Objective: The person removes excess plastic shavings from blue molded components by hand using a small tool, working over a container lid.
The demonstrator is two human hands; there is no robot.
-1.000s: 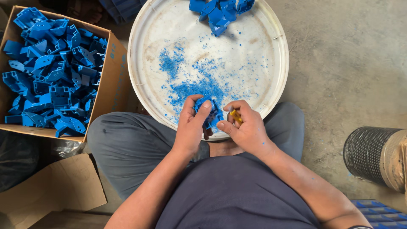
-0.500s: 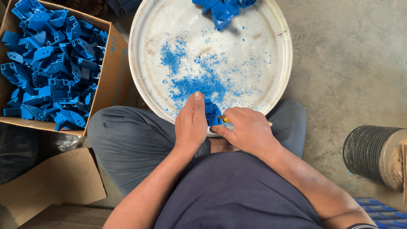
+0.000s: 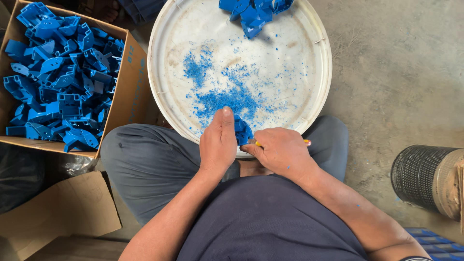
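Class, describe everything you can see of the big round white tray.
The round white tray looks like a plastic lid with a raised rim, stained and scuffed. It lies flat on the floor before the seated person's knees. Blue shavings dust its middle; a few blue plastic parts sit at its far edge. Both hands work over its near rim.

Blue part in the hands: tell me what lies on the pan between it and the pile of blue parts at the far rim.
In the head view, between the blue part and the pile, the white pan holds only scattered blue shavings.
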